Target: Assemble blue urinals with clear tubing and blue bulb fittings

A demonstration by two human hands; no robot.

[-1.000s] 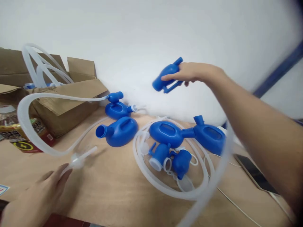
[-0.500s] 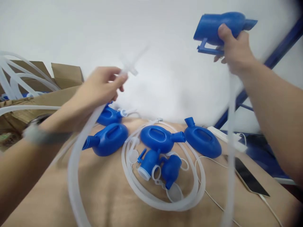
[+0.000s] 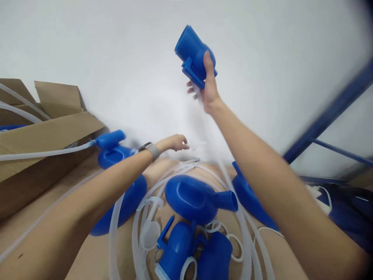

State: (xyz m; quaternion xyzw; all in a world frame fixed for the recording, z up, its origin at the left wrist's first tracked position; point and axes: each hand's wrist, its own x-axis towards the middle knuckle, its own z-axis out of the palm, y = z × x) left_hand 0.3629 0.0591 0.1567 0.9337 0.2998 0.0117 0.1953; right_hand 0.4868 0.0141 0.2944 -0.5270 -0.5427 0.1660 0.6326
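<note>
My right hand (image 3: 208, 83) is wrapped round a blue plastic urinal funnel (image 3: 190, 48), raised high against the white wall with its wide mouth tilted to the upper left. A translucent tube (image 3: 205, 120) hangs below that hand, blurred by motion. Lower down, my left hand (image 3: 178, 142) reaches toward the back of the table, fingers closed on a blurred translucent plastic fitting (image 3: 198, 145). Under both arms lie blue urinal bottles, one (image 3: 190, 198) in the middle and another (image 3: 253, 198) partly hidden by my right forearm.
Near the front lie two more blue funnels (image 3: 177, 247) among translucent rings and a round cap (image 3: 150, 235). Coiled tubing (image 3: 247, 237) surrounds them. An open cardboard box (image 3: 49, 124) with tubes stands at left. A blue metal frame (image 3: 329, 112) rises at right.
My right hand has brought the blue funnel left and turned its mouth upward. My left hand has moved right and down, away from me, with the translucent fitting. The view has shifted too.
</note>
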